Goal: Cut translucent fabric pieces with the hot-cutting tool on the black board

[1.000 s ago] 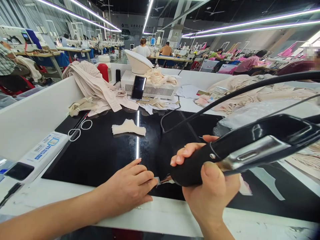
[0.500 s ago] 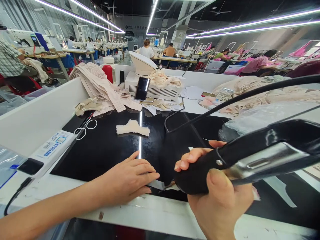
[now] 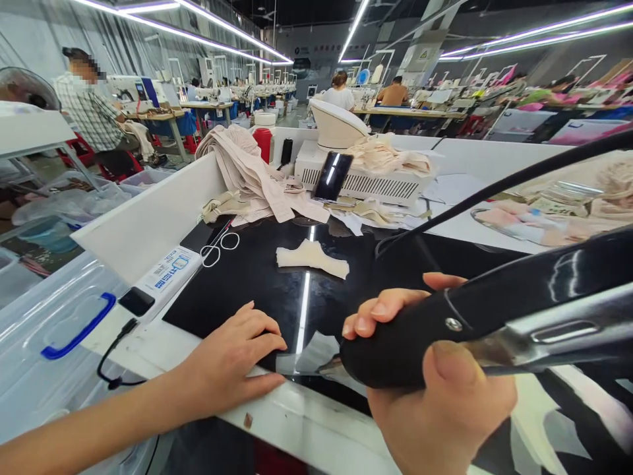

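black hand tool is gripped by the right hand, fingers wrapped round it, tip at a sheer piece near the front edge of the black board. left hand rests at that edge, thumb and fingertips apart. bare board stretches beyond — to a cream piece. white case carries blue print, too blurred to read.

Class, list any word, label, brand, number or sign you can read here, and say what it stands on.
None reads for certain.
White case at left: blue lettering, too blurred to read.
Back wall: lettering, too small.
Pillar: yellow triangle sign, any wording too small.
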A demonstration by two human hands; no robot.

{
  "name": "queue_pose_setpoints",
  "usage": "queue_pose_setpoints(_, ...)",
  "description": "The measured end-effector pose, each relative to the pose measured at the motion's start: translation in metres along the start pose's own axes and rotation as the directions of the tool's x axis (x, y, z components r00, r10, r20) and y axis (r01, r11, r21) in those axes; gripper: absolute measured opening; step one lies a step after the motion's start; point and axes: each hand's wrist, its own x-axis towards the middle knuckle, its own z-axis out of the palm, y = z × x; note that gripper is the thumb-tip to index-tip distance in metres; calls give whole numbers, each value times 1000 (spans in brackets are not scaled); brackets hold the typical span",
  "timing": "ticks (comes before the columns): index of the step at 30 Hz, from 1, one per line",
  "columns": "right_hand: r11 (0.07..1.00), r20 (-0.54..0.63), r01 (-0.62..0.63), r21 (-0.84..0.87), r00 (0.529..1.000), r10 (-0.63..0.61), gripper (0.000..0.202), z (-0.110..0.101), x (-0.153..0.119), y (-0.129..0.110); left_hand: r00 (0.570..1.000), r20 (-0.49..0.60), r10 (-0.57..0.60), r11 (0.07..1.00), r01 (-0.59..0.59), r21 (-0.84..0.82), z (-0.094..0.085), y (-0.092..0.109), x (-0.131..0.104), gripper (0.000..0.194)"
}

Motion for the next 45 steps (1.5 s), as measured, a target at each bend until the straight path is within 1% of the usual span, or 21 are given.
queue_pose_setpoints(3, 1000, 30, -5, 13, 1000, 4, 38, 3, -1, 2, 999, -33, 7, 999, -9, -42, 4, 6, 5, 13)
queue_pose_setpoints(6, 1000, 45, 8, 10, 999, -9, 37, 2, -2, 1, 999, -40, 7, 996, -11, -91, 5, 11, 10, 7)
queue_pose_setpoints(8, 1000, 49, 14, 8, 999, -14, 36, 1, -1, 1, 999, -43, 0, 994, -4, -113, 5, 11, 12, 3)
queue_pose_setpoints(12, 1000, 54, -7, 9, 999, 6, 37, 1, 0, 1, 998, -49, -33, 994, 28, -101, 3, 4, 15, 7)
queue_pose_setpoints(15, 1000, 45, 2, 9, 999, -3, 38, 1, 0, 2, 998, -45, -37, 997, 34, -66, 1, 0, 16, 24)
queue_pose_setpoints(16, 1000, 43, 8, 6, 999, -9, 38, 1, -1, 3, 999, -39, -28, 998, 25, -59, 0, 0, 16, 24)
queue_pose_setpoints(19, 1000, 45, 24, 9, 999, -24, 37, 2, -1, 5, 999, -37, -1, 998, -2, -59, 0, 2, 16, 10)
queue_pose_setpoints(21, 999, 47, 37, 15, 998, -38, 35, 3, -2, 7, 999, -44, 7, 998, -9, -59, 0, 5, 16, 7)
queue_pose_setpoints(27, 999, 46, 28, 17, 999, -29, 39, 5, -4, 12, 1000, -26, 11, 1000, -12, -29, 2, 11, 14, 11)
queue_pose_setpoints(32, 1000, 40, 14, 25, 999, -15, 40, 5, -5, 13, 997, -30, 75, 995, -72, 74, 5, 12, 11, 10)
queue_pose_setpoints(39, 999, 83, 22, 27, 996, -24, 37, 3, -5, 14, 983, -107, 150, 984, -138, 113, 7, 11, 10, 12)
queue_pose_setpoints(45, 999, 82, 38, 21, 996, -39, 37, 3, -4, 12, 981, -60, 184, 972, -172, 163, 2, 9, 4, 17)
